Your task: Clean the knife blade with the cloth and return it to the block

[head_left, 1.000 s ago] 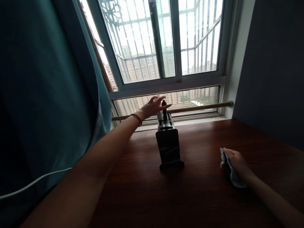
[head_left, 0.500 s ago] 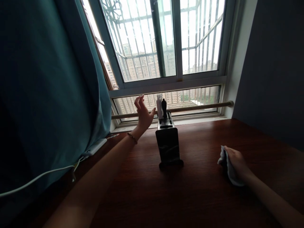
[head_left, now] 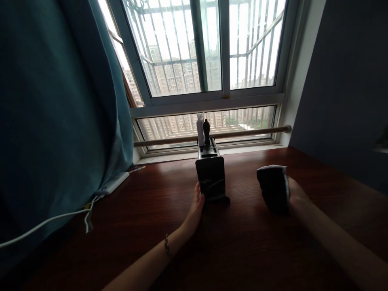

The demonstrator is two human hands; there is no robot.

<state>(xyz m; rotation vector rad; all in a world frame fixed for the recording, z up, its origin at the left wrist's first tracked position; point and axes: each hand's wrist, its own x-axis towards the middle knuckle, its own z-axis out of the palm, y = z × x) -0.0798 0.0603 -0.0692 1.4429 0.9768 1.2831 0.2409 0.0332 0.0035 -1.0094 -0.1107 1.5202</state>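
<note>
A black slotted holder stands upright on the reddish-brown wooden tabletop. From its top rise a black bottle-shaped item and a slim white item whose kind I cannot make out. My left hand is low at the holder's left side, fingers stretched along its edge and partly hidden there. It appears to touch the holder. To the right, my right hand is closed on a folded cloth, its dark side facing left with a pale edge. That hand's fingers are mostly behind the cloth.
A barred window lies behind the table, with a horizontal rail across its lower part. At left hang a teal curtain, a white power strip and a white cable. A dark wall bounds the right.
My left hand has come down from beside the holder's top to its lower left side. My right hand has raised and turned the cloth, so its dark face shows. The view shifted slightly.
</note>
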